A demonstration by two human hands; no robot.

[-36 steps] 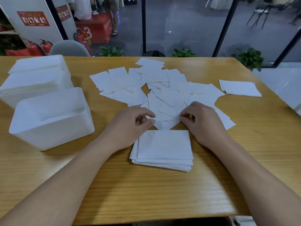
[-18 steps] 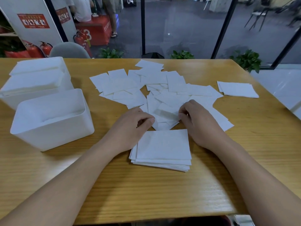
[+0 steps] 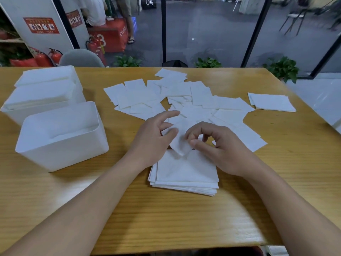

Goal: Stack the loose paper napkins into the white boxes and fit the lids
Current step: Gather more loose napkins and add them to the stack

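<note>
Wood-grain worktop (image 3: 276,172) carried everything. At far left your rear white box (image 3: 42,100) sat filled, a white lid on top; the open white box (image 3: 60,139) just before it looked empty. Your left hand (image 3: 153,137) and right hand (image 3: 221,145) pinched one thin white square napkin (image 3: 181,143) with curled fingers (image 3: 171,133), tilted corner-down, touching the squared stack (image 3: 186,172). Loose napkins (image 3: 184,97) lay scattered beyond; a small pile (image 3: 271,101) rested far right.
</note>
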